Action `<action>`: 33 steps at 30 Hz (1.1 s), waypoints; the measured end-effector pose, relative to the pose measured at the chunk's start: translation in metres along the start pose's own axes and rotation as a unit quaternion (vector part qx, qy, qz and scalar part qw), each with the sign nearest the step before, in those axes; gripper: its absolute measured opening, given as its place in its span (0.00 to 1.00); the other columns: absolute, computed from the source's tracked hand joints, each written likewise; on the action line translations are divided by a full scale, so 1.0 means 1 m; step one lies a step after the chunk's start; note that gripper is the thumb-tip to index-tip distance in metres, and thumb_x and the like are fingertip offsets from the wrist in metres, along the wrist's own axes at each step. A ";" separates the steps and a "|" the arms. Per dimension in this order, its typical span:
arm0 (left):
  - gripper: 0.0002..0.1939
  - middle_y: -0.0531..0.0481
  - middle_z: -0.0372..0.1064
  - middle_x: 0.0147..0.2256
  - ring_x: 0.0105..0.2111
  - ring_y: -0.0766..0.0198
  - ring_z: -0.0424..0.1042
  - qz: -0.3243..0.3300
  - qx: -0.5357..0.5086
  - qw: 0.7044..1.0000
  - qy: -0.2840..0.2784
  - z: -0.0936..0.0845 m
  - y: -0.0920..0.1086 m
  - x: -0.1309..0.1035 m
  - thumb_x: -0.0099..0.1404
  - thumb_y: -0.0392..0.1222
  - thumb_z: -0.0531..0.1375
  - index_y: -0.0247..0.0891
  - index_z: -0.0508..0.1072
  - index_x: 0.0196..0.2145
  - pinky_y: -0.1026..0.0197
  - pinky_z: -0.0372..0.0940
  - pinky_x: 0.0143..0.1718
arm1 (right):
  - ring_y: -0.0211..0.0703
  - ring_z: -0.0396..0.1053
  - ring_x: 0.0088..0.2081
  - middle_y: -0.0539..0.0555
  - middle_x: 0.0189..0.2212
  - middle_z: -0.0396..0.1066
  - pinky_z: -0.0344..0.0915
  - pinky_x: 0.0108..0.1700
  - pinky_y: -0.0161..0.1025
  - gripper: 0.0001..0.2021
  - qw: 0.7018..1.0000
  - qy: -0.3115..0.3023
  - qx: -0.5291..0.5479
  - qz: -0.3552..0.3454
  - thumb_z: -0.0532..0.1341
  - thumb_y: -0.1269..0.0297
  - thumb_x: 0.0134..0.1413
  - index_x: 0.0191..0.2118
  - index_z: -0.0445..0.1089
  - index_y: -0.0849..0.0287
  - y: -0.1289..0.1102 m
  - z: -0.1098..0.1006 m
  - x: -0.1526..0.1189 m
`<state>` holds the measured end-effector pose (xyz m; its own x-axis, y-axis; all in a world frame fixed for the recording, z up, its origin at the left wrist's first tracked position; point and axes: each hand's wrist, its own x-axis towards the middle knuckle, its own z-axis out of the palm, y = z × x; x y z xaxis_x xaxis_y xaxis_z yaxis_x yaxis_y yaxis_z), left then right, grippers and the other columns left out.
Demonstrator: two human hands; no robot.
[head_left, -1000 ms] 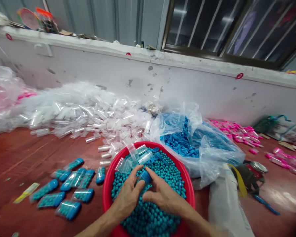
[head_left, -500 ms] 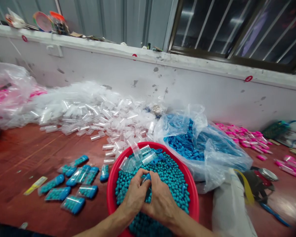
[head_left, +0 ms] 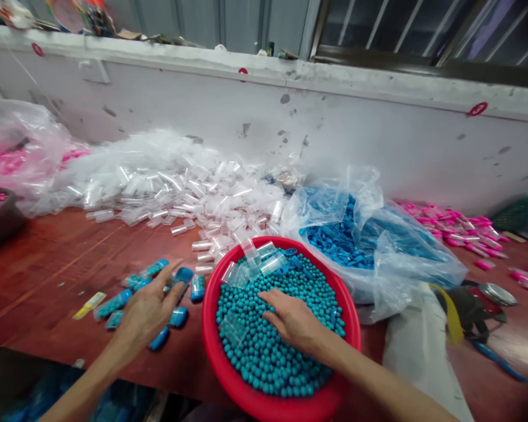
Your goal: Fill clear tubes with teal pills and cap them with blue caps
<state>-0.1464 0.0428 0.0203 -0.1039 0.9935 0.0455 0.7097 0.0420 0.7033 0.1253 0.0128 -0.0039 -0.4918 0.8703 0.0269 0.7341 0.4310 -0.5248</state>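
Observation:
My left hand [head_left: 146, 308] is over the table left of the basin, its fingers closed on a small clear container with a blue cap [head_left: 183, 275]; most of the container is hidden. Several similar blue-capped containers [head_left: 114, 304] filled with teal beads lie beneath and around this hand. Above the red basin [head_left: 211, 346], my right hand [head_left: 294, 319] is open, thumb and fingers apart, close over the teal beads [head_left: 268, 366]. Empty clear sleeves [head_left: 234, 275] and a few blue caps [head_left: 290, 261] rest on the beads at the basin's far side.
Clear sleeves [head_left: 158, 176] form a long heap along the wall. Behind the basin, to the right, a plastic bag [head_left: 391, 293] holds blue caps [head_left: 338, 234]. Pink pieces [head_left: 453, 231] lie farther right. A dark bowl [head_left: 2, 220] stands at the left edge.
My hands were together over the basin around a blue-capped piece. They have parted: the left moved left with the container, and the right stayed over the beads and opened. The view shifted slightly.

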 end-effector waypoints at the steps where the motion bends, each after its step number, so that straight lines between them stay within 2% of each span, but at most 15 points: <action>1: 0.23 0.44 0.69 0.38 0.38 0.49 0.69 -0.009 0.080 0.997 0.020 -0.006 -0.006 0.001 0.59 0.49 0.49 0.42 0.60 0.52 0.50 0.60 0.39 | 0.45 0.64 0.44 0.55 0.43 0.65 0.60 0.44 0.39 0.17 0.999 -0.022 -0.023 -0.019 0.53 0.66 0.56 0.52 0.58 0.57 -0.005 0.001 0.002; 3: 0.24 0.39 0.67 0.44 0.42 0.46 0.67 0.006 0.189 0.981 0.038 -0.009 -0.013 0.002 0.62 0.48 0.44 0.39 0.57 0.54 0.49 0.59 0.40 | 0.45 0.66 0.41 0.55 0.42 0.65 0.62 0.40 0.38 0.19 0.996 -0.057 -0.055 -0.046 0.55 0.61 0.54 0.52 0.57 0.56 -0.018 0.007 0.007; 4: 0.24 0.39 0.66 0.45 0.43 0.47 0.67 0.021 0.202 0.978 0.043 -0.007 -0.013 0.003 0.62 0.48 0.43 0.38 0.58 0.54 0.50 0.60 0.40 | 0.46 0.66 0.39 0.55 0.41 0.65 0.62 0.38 0.38 0.21 0.994 -0.068 -0.064 -0.055 0.56 0.58 0.53 0.52 0.56 0.57 -0.025 0.011 0.010; 6: 0.23 0.42 0.69 0.43 0.40 0.52 0.69 0.048 0.182 0.981 0.034 -0.001 -0.008 0.004 0.62 0.47 0.44 0.38 0.62 0.51 0.57 0.61 0.38 | 0.46 0.67 0.35 0.55 0.39 0.65 0.63 0.34 0.38 0.22 0.992 -0.080 -0.078 -0.065 0.57 0.56 0.52 0.51 0.55 0.58 -0.035 0.021 0.018; 8: 0.21 0.48 0.72 0.35 0.35 0.57 0.70 0.057 0.138 0.989 0.014 0.007 -0.001 0.004 0.61 0.48 0.46 0.39 0.65 0.48 0.62 0.62 0.34 | 0.45 0.66 0.34 0.55 0.39 0.65 0.62 0.32 0.38 0.19 0.990 -0.091 -0.081 -0.066 0.57 0.59 0.51 0.49 0.57 0.58 -0.039 0.027 0.025; 12: 0.19 0.50 0.71 0.26 0.28 0.59 0.69 0.060 0.037 0.997 0.010 0.021 0.017 -0.010 0.60 0.46 0.46 0.38 0.69 0.43 0.63 0.60 0.29 | 0.44 0.65 0.35 0.53 0.35 0.65 0.60 0.34 0.37 0.13 0.995 -0.092 0.006 -0.029 0.58 0.67 0.45 0.40 0.60 0.59 -0.026 0.026 0.029; 16: 0.21 0.47 0.71 0.30 0.31 0.58 0.68 0.068 -0.052 0.991 -0.103 0.057 0.041 -0.033 0.57 0.44 0.52 0.37 0.65 0.48 0.61 0.59 0.33 | 0.37 0.63 0.25 0.48 0.29 0.63 0.58 0.26 0.33 0.14 0.976 0.001 0.209 0.058 0.57 0.67 0.47 0.41 0.55 0.59 -0.004 0.029 0.024; 18: 0.20 0.46 0.70 0.30 0.31 0.57 0.68 0.059 -0.081 0.978 -0.184 0.079 0.053 -0.036 0.56 0.44 0.52 0.36 0.66 0.46 0.60 0.59 0.33 | 0.35 0.61 0.22 0.47 0.29 0.63 0.57 0.23 0.32 0.14 0.961 0.045 0.257 0.096 0.56 0.65 0.49 0.42 0.53 0.58 0.002 0.034 0.018; 20: 0.17 0.47 0.69 0.30 0.27 0.59 0.68 0.013 -0.124 0.955 -0.268 0.096 0.060 -0.035 0.57 0.42 0.48 0.35 0.66 0.43 0.61 0.59 0.27 | 0.36 0.63 0.23 0.48 0.29 0.64 0.57 0.23 0.32 0.14 0.957 0.060 0.259 0.117 0.56 0.66 0.48 0.41 0.54 0.58 0.002 0.034 0.010; 23: 0.14 0.48 0.67 0.30 0.26 0.62 0.66 -0.010 -0.122 0.941 -0.316 0.107 0.062 -0.031 0.58 0.40 0.44 0.35 0.65 0.38 0.63 0.58 0.25 | 0.41 0.67 0.32 0.51 0.32 0.69 0.61 0.31 0.34 0.13 0.980 0.011 0.177 0.088 0.59 0.68 0.46 0.41 0.59 0.59 0.002 0.015 -0.006; 25: 0.10 0.50 0.67 0.29 0.30 0.62 0.67 0.073 -0.051 0.949 -0.304 0.106 0.058 -0.026 0.58 0.40 0.47 0.38 0.64 0.36 0.63 0.57 0.32 | 0.45 0.66 0.41 0.54 0.40 0.69 0.60 0.40 0.37 0.12 0.995 0.004 0.069 0.075 0.58 0.67 0.49 0.42 0.62 0.58 0.010 -0.009 -0.018; 26: 0.09 0.51 0.66 0.27 0.30 0.61 0.66 0.093 -0.005 0.949 -0.303 0.105 0.055 -0.023 0.57 0.41 0.49 0.39 0.64 0.35 0.62 0.56 0.32 | 0.45 0.65 0.44 0.56 0.42 0.69 0.59 0.42 0.37 0.11 0.995 0.013 0.008 0.097 0.55 0.67 0.51 0.42 0.63 0.58 0.015 -0.023 -0.025; 28: 0.05 0.51 0.65 0.25 0.28 0.60 0.65 0.131 0.050 0.931 -0.337 0.105 0.054 -0.020 0.55 0.40 0.51 0.40 0.64 0.30 0.62 0.55 0.30 | 0.45 0.67 0.42 0.56 0.39 0.71 0.59 0.39 0.37 0.10 0.979 -0.004 -0.117 0.166 0.50 0.69 0.55 0.41 0.65 0.58 0.028 -0.046 -0.038; 30: 0.01 0.52 0.64 0.23 0.27 0.59 0.64 0.140 0.049 0.914 -0.376 0.111 0.060 -0.023 0.52 0.38 0.53 0.41 0.63 0.24 0.62 0.53 0.29 | 0.44 0.69 0.37 0.55 0.33 0.72 0.59 0.33 0.35 0.10 0.954 -0.058 -0.206 0.208 0.48 0.71 0.55 0.36 0.66 0.58 0.038 -0.059 -0.050; 33: 0.08 0.53 0.59 0.20 0.28 0.58 0.63 0.083 -0.020 0.914 -0.398 0.133 0.080 -0.032 0.45 0.34 0.57 0.41 0.58 0.18 0.61 0.53 0.31 | 0.45 0.70 0.33 0.56 0.31 0.72 0.58 0.28 0.35 0.09 0.943 -0.108 -0.243 0.202 0.50 0.72 0.54 0.34 0.66 0.59 0.044 -0.060 -0.060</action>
<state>0.0063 0.0281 -0.0193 0.5537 0.7489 -0.3641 0.6415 -0.1048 0.7599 0.2148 -0.0063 0.0222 -0.1718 0.9405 -0.2931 0.9839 0.1790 -0.0024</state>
